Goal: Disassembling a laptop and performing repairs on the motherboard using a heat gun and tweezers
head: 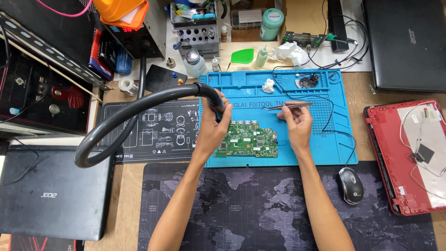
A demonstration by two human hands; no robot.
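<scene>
Reaching in from the bottom edge, both forearms cross a dark map-printed mat [260, 209]. The left hand [213, 126] grips a hot-air wand [214, 103], its nozzle hidden behind the fingers; the right hand [297, 122] pinches tweezers [285, 106]. Below them, a green circuit board [248, 142] lies on the blue work mat [325, 139]. Farther back, bottles and tools crowd together indistinctly.

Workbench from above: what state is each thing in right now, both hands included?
Left hand: gripping the hot-air handle, nozzle down.
Right hand: pinching tweezers, tips pointing left.
Circuit board: bare, flat on the blue mat.
Red laptop: opened up, wires exposed.
Black laptop: lid closed.
Mouse: untouched on the map pad.
</scene>
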